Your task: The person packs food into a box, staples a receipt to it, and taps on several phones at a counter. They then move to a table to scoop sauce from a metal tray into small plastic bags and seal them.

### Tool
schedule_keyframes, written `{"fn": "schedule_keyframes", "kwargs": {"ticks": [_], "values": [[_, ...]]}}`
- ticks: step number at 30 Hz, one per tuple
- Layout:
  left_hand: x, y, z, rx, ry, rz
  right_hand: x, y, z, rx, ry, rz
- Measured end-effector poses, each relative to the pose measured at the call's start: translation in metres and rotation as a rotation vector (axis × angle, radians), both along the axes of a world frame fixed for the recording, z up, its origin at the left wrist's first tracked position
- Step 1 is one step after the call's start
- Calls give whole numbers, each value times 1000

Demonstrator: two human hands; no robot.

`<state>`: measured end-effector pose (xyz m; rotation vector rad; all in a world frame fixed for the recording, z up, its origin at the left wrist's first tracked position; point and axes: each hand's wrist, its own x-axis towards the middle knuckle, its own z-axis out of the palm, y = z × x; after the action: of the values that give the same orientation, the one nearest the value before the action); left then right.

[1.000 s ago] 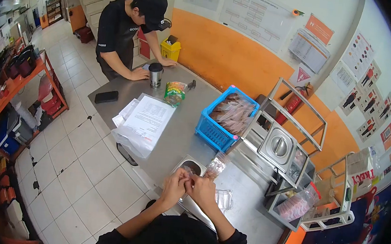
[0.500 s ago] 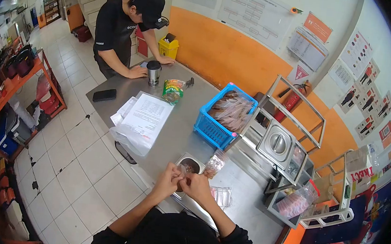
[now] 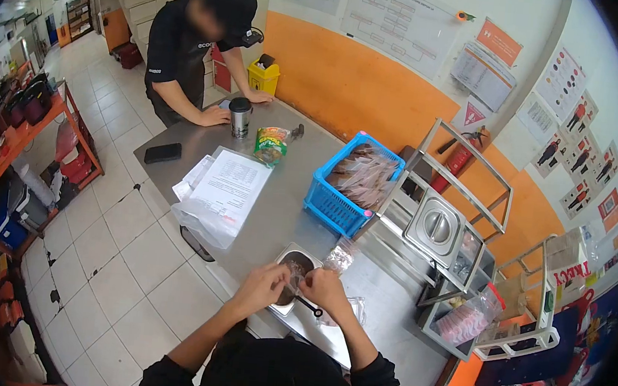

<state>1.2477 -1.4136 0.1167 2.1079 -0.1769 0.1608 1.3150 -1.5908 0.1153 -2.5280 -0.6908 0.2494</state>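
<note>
Over a steel container (image 3: pixel 285 304) at the table's near edge, my left hand (image 3: pixel 263 287) and my right hand (image 3: pixel 325 290) pinch a small clear plastic bag (image 3: pixel 296 272) between them. Dark contents show inside the container, and a black-handled utensil (image 3: pixel 310 306) rests across its right rim. Just beyond my right hand lies a filled clear bag (image 3: pixel 340 255). Flat clear packets (image 3: pixel 354 313) are on the table to the right of my right hand, partly covered by my wrist.
A blue basket (image 3: pixel 337 209) full of packets stands beyond my hands. Papers (image 3: pixel 229 189), a phone (image 3: pixel 163 153), a green packet (image 3: pixel 271 147) and a tumbler (image 3: pixel 239 118) lie further left. A person in black (image 3: pixel 179 69) leans on the far end. A metal rack (image 3: pixel 432 268) is at the right.
My hands have moved apart slightly, with the small bag between them. The black-handled utensil now shows at the container. The view has shifted a little.
</note>
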Motion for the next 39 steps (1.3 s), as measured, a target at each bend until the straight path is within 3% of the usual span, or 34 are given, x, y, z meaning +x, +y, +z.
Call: {"fn": "schedule_keyframes", "kwargs": {"ticks": [5,8,11,15,16,18,21,24,25,29,33,37,39], "values": [[6,12,27,389,-381,-335,12,-9,9,44,132,103],[12,9,36,412,-450,-428,17,-15,9,102,190,115],[13,11,14,292,-290,-467,12,-30,5,226,323,50],[-9,31,12,190,-199,-211,-28,-57,-18,336,291,-192],[-18,41,11,177,-175,-123,-38,-68,-50,232,166,-87],[-32,56,3,161,-105,15,-65,-61,-56,465,413,-198],[-48,70,-8,119,-5,118,-75,-36,-86,858,446,-336],[-56,73,-15,62,13,133,-58,-14,-66,824,274,-449],[-58,72,-17,79,4,132,-52,-9,-48,741,179,-387],[-68,62,-23,133,70,139,-28,-12,-29,537,-202,319],[-78,55,-47,285,68,59,-24,-13,-43,308,-167,511],[-87,46,-60,395,12,9,-52,-8,-56,518,-62,167],[-90,45,-68,423,17,-4,-62,-5,-56,586,131,-72]]}}
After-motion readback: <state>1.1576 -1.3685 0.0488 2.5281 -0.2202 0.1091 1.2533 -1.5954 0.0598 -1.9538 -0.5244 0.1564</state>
